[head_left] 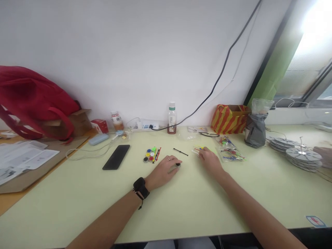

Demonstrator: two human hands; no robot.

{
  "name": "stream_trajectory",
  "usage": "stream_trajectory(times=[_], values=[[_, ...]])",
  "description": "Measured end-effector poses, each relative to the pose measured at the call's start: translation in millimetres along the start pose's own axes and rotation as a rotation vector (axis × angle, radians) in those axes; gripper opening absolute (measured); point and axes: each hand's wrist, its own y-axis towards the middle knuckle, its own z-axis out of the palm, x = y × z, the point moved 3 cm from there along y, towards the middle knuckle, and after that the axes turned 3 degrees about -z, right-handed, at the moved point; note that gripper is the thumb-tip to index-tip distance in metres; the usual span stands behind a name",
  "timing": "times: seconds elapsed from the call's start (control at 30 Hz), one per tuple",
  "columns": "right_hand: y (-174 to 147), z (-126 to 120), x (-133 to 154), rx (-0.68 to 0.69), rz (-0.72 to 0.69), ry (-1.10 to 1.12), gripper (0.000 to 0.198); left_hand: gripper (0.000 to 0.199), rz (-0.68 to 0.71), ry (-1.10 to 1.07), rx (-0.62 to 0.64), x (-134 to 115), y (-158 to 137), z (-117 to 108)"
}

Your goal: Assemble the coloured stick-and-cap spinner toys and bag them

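My left hand point(164, 171), with a black watch on its wrist, rests on the table with its fingers closed around a small round piece with a black top point(177, 165). To the right, the bent fingers of my right hand point(210, 162) are pressed together over small white, orange and yellow plastic pieces point(196, 151); what lies between the fingertips is hidden. A thin black stick with a widened middle point(181, 151) lies between and beyond my hands. Left of it are several coloured round discs point(150, 154) and a row of coloured sticks point(157, 154).
A black phone point(116, 157) lies at the left. Clear bags of coloured sticks point(230, 152) lie right of my right hand. Behind stand a bottle point(172, 119), a striped bag point(228, 119) and a grey bag point(255, 129). Stacked discs point(303, 155) are at the right near another person's hand point(323, 156).
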Motion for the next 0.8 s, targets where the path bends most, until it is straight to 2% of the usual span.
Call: stream_trajectory(times=[0.07,0.17,0.23,0.3,0.37,0.5,0.6,0.8], values=[[-1,1,2,-0.052,-0.019,-0.057,0.021,0.033,-0.001,-0.019,-0.024,1,-1,1],[-6,2,18,-0.140,-0.185,-0.068,0.033,0.037,-0.027,0.030,-0.102,8,-1,0],[-10,4,31,-0.147,-0.294,-0.041,0.039,0.028,-0.039,0.060,-0.115,11,-1,-1],[-13,4,40,-0.127,-0.340,-0.031,0.036,0.019,-0.038,0.065,-0.101,12,0,0],[-14,3,43,-0.099,-0.353,-0.027,0.028,0.017,-0.045,0.052,-0.096,11,0,0],[-13,0,34,-0.076,-0.335,0.054,0.017,0.031,-0.046,0.030,-0.091,5,-1,0],[-13,-1,27,-0.084,-0.329,0.107,0.012,0.023,-0.026,0.006,-0.057,2,0,1],[-13,-1,27,-0.060,-0.320,0.272,0.013,0.018,-0.190,-0.293,-0.096,10,3,5]])
